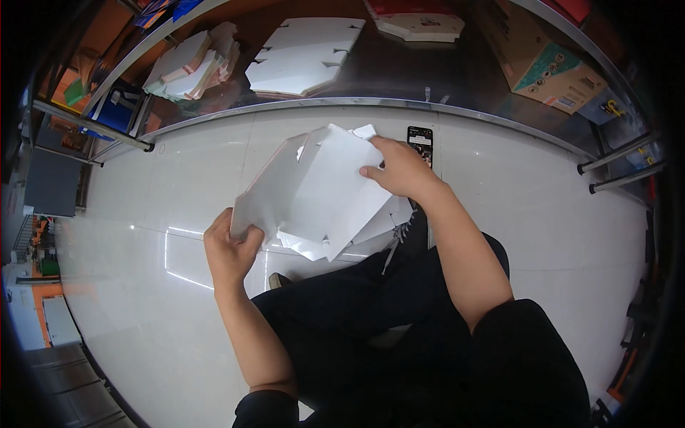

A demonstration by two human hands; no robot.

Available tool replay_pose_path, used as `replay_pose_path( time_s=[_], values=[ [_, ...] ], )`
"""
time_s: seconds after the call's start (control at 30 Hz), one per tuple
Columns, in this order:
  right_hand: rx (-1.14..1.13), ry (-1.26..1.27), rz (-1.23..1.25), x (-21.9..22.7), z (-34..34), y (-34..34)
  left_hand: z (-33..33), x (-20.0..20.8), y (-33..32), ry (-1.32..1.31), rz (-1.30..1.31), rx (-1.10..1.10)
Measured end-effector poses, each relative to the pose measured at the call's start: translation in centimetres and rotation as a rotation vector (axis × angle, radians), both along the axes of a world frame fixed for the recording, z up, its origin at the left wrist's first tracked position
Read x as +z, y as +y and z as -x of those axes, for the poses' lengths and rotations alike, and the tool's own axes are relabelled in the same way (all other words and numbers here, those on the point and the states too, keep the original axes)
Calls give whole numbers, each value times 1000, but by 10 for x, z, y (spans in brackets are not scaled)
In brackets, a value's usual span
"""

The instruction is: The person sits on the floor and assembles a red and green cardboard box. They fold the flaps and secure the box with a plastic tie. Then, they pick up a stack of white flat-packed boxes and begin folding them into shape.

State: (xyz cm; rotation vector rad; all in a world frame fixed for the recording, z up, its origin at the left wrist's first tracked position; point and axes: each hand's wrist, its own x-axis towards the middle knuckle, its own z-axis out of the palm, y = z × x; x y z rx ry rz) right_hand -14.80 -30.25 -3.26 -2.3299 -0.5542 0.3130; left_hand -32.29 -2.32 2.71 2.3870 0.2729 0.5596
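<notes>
Fingers of left hand [230, 251] and right hand [399, 170] grip 1 white flat carton [321, 189] (brown box [546, 60] top-right).

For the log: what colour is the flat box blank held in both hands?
White, seen best in the head view: the box blank is plain white card.
</notes>
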Motion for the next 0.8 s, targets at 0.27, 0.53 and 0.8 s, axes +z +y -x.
replay_pose_path(
  time_s=[0.27, 0.53, 0.8],
  values=[
    [102, 140, -18, 8, 4, 16, 3, 1, 0, 126, -46, -73],
    [18, 90, -245, -13, -8, 23, -5, -19, 14, -235, 87, 236],
    [-21, 205, -631, 3, -18, 10, -23, -66, 52, 11, 828, 491]
  ],
)
